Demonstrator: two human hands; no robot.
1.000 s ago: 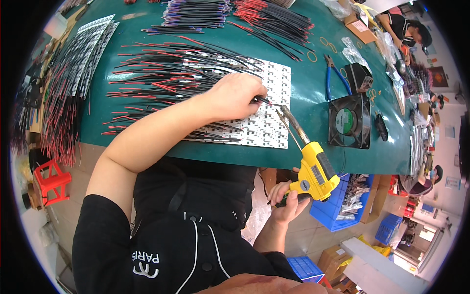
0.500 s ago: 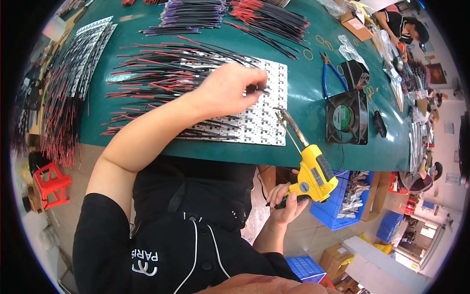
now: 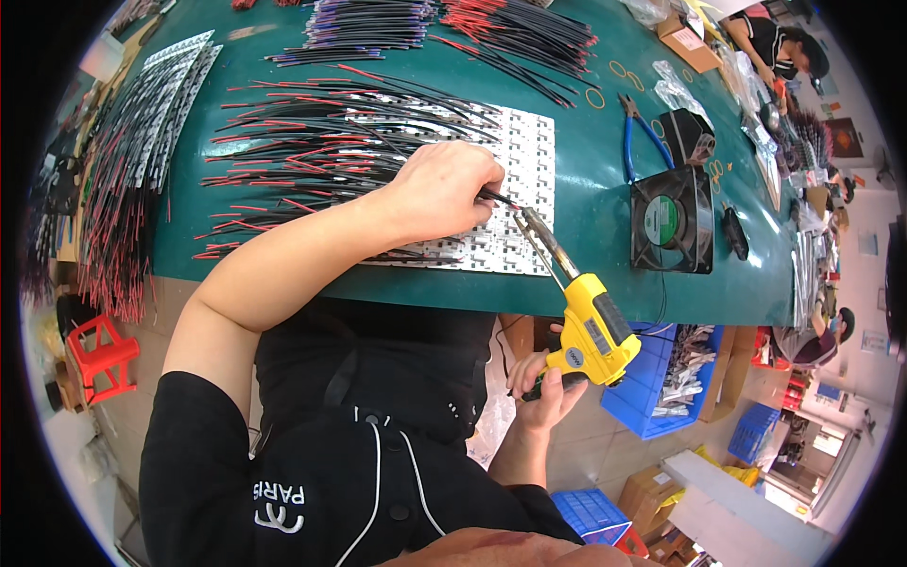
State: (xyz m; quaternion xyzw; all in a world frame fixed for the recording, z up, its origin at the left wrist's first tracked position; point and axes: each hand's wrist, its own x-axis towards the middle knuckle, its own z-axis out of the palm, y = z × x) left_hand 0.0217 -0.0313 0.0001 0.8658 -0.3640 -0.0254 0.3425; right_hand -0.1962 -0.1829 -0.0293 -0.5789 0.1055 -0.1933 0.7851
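Note:
My left hand [image 3: 442, 189] is closed over a white panel of small circuit boards [image 3: 531, 151], pinching a black wire [image 3: 496, 197] between thumb and fingers. That wire's end points right, toward the panel's right part. In my right hand [image 3: 545, 386] is a yellow soldering gun [image 3: 597, 331], gripped by its handle. Its hot tip and thin feed tube meet close to the wire's end; whether they touch it I cannot tell. Rows of black and red wires [image 3: 312, 151] run left from the panel, partly hidden under my left forearm.
On the green table [image 3: 586, 142] are a black fan [image 3: 669, 222], blue-handled pliers [image 3: 645, 142] and rubber bands. Wire bundles [image 3: 520, 38] lie at the back. More wired panels [image 3: 161, 104] hang over the left edge. A blue bin [image 3: 642, 387] stands below right; people work farther off.
My right hand has brought the soldering gun left, its tip now near the wire's end. My left hand has come slightly down and left with the wire.

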